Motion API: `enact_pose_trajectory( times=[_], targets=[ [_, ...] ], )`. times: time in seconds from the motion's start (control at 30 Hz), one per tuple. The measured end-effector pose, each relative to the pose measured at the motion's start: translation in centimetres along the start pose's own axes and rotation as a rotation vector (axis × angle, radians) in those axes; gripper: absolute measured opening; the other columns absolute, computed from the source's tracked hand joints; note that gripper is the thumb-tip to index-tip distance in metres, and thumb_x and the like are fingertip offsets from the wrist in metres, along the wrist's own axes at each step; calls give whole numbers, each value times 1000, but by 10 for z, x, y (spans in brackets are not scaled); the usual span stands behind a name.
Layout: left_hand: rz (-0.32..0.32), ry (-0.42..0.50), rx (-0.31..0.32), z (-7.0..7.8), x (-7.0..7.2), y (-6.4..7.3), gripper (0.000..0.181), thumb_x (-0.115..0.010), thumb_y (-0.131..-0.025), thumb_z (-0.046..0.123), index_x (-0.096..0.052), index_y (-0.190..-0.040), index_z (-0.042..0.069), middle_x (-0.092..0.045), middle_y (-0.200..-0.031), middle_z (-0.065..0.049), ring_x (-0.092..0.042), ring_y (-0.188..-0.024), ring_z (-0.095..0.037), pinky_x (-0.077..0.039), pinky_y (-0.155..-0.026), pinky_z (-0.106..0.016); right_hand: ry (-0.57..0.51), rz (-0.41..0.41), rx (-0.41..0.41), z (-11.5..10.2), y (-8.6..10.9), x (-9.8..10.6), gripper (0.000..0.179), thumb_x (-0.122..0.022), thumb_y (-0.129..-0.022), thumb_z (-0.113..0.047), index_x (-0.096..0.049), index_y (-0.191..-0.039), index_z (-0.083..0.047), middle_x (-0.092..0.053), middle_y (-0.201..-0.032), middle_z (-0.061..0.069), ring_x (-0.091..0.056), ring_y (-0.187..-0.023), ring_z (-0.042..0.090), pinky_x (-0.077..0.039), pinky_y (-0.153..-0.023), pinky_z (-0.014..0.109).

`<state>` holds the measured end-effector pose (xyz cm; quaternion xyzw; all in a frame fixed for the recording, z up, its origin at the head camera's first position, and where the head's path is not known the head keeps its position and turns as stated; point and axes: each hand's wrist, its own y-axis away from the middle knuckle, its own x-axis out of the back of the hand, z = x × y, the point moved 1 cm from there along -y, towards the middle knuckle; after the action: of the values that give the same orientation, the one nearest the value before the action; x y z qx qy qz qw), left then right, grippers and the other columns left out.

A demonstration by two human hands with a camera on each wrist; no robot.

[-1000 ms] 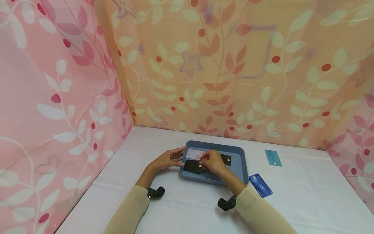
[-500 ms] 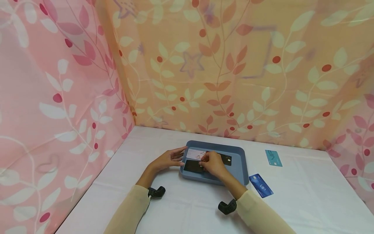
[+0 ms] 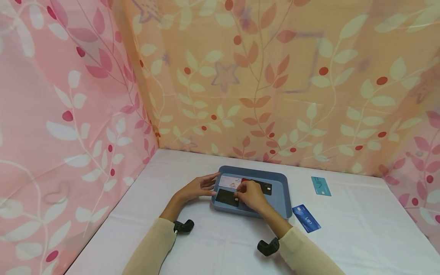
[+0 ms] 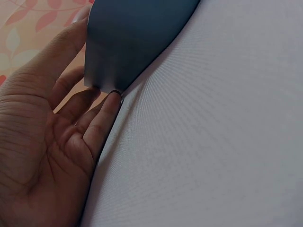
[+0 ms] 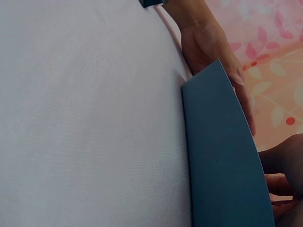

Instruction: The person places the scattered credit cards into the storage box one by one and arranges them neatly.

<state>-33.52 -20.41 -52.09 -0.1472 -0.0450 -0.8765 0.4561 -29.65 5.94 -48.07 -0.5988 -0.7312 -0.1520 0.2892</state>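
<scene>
Blue-grey tray (image 3: pixel 282 194): smooth, rounded corners, raised walls.
Left hand (image 3: pixel 194 188): fingers spread, touching the tray's wall.
Right hand (image 3: pixel 252 195): pinches the edge of a flat black card (image 3: pixel 226 198).

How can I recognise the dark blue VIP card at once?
On the white cloth sits a blue-grey tray. Beside its near right corner lies the dark blue card. Unlike the teal card farther back, it is deep blue with white lettering.

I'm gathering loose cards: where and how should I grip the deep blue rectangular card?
Likely pinch both long edges of the deep blue rectangular card at its near end, from the right: it lies flat on the white cloth, its far end beside the rectangular grey-blue tray.
</scene>
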Motion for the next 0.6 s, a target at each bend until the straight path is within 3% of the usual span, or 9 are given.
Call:
enact_pose_trajectory(
  times=[0.3,0.6],
  targets=[
    [-2,-6,4,2,-1,-1,82,-79,-90,18,-35,-159,19,-33,-164,-1,-36,-148,-24,-34,-118,-38,14,12,52,-4,8,9,10,-80,-87,-9,-75,-92,-2,-67,-76,1,-60,-63,13,-52,-58,27],
    [2,4,-12,1,-1,-1,82,-79,-90,11,-36,-159,17,-33,-164,-2,-36,-148,-25,-36,-117,-37,54,45,66,-13,26,34,11,-79,-87,-12,-77,-96,-5,-72,-88,-2,-60,-81,17,-54,-73,33]
  ],
)
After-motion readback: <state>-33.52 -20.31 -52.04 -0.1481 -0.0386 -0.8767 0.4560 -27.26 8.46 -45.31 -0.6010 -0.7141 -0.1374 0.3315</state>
